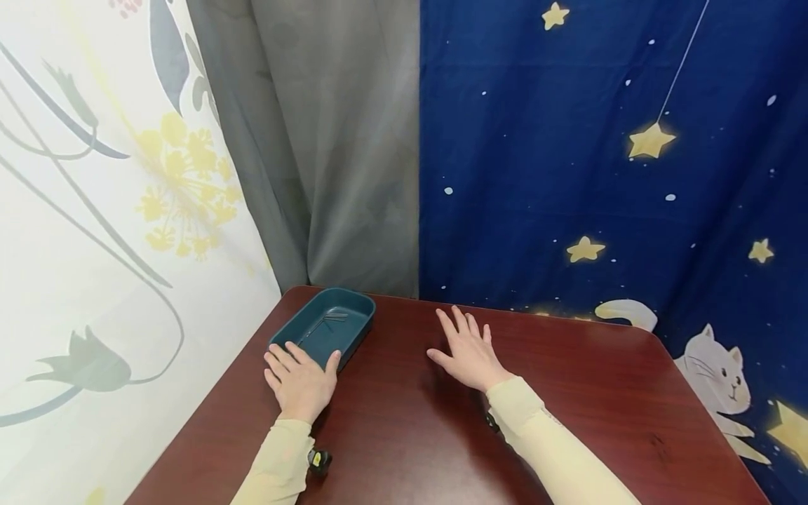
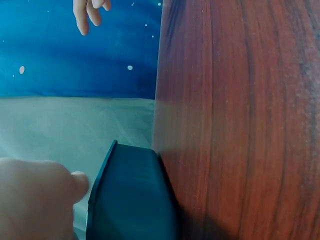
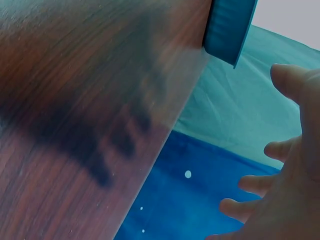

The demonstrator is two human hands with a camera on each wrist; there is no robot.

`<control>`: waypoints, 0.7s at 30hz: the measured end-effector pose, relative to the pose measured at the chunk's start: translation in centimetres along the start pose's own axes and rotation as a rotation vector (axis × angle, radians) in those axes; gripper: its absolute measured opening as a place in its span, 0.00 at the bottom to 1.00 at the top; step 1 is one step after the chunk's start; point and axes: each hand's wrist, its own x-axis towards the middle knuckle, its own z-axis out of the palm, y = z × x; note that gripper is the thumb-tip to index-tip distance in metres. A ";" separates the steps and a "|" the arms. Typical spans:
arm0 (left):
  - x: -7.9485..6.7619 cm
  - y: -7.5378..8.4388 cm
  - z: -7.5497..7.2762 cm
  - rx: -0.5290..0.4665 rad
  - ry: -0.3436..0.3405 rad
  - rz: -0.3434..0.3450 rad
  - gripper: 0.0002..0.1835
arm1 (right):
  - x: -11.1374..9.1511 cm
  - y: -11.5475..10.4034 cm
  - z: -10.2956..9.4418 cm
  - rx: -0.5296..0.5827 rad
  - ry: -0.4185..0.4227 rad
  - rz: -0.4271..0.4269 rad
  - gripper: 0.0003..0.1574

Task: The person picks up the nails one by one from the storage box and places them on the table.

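A dark teal tray with raised walls and rounded corners sits at the table's far left corner. Inside it lie several thin metal rods, whose exact kind I cannot tell. My left hand is over the near end of the tray, fingers extended and thumb apart, holding nothing; whether it touches the rim I cannot tell. To the right of the tray, my right hand hovers above the table with its fingers spread and nothing in them. Its shadow falls on the wood in the right wrist view.
The reddish-brown wooden table ends at the back against a grey curtain and a blue star-patterned curtain. A white floral curtain hangs along the left side. Each wrist carries a small black device.
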 end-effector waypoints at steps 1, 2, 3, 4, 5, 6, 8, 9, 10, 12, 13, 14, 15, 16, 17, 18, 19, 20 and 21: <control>0.0 -0.2 0.0 -0.010 0.006 -0.003 0.57 | 0.1 -0.1 0.1 -0.003 -0.001 -0.002 0.54; 0.0 -0.3 0.0 -0.018 0.017 -0.006 0.57 | 0.2 -0.3 0.1 -0.006 -0.002 -0.001 0.54; 0.1 -0.5 0.0 -0.023 0.024 -0.007 0.57 | 0.3 -0.4 0.2 -0.008 -0.003 -0.001 0.54; 0.1 -0.6 0.0 -0.022 0.026 -0.009 0.57 | 0.3 -0.5 0.3 -0.007 -0.004 -0.002 0.54; 0.1 -0.8 0.0 -0.022 0.020 -0.011 0.57 | 0.4 -0.6 0.4 -0.003 -0.005 -0.004 0.54; 0.2 -0.9 0.0 -0.020 0.015 -0.012 0.57 | 0.4 -0.7 0.5 0.000 -0.007 -0.006 0.54; 0.3 -1.1 -0.1 -0.018 -0.002 -0.016 0.58 | 0.6 -0.9 0.6 0.005 -0.012 -0.007 0.54; 0.3 -1.2 -0.1 -0.018 -0.014 -0.015 0.59 | 0.6 -0.9 0.7 0.007 -0.017 -0.006 0.54; 0.3 -1.2 -0.2 -0.021 -0.023 -0.013 0.59 | 0.6 -1.0 0.8 0.008 -0.019 -0.008 0.53; 0.4 -1.3 -0.4 -0.031 -0.037 -0.005 0.59 | 0.8 -1.1 0.9 0.007 -0.023 -0.013 0.53; 0.4 -1.3 -0.5 -0.036 -0.045 0.000 0.59 | 0.8 -1.1 1.0 0.001 -0.026 -0.015 0.53; 0.4 -1.3 -0.5 -0.040 -0.053 0.006 0.59 | 0.8 -1.2 1.1 -0.002 -0.030 -0.016 0.53; 0.4 -1.4 -0.6 -0.045 -0.061 0.014 0.59 | 0.9 -1.2 1.2 -0.004 -0.029 -0.019 0.53; 0.5 -1.5 -0.7 -0.049 -0.070 0.021 0.59 | 0.9 -1.2 1.2 -0.006 -0.031 -0.020 0.53; 0.5 -1.5 -0.8 -0.056 -0.080 0.029 0.59 | 0.9 -1.2 1.3 -0.009 -0.034 -0.020 0.53; 0.5 -1.6 -0.8 -0.060 -0.088 0.036 0.59 | 0.9 -1.2 1.3 -0.015 -0.037 -0.019 0.53; 0.6 -1.7 -0.8 -0.063 -0.095 0.043 0.59 | 1.0 -1.3 1.4 -0.014 -0.040 -0.018 0.53; 0.7 -1.7 -0.8 -0.065 -0.102 0.052 0.59 | 1.0 -1.3 1.4 -0.007 -0.040 -0.019 0.53; 0.8 -1.8 -0.8 -0.067 -0.107 0.061 0.59 | 1.0 -1.3 1.5 -0.003 -0.038 -0.020 0.53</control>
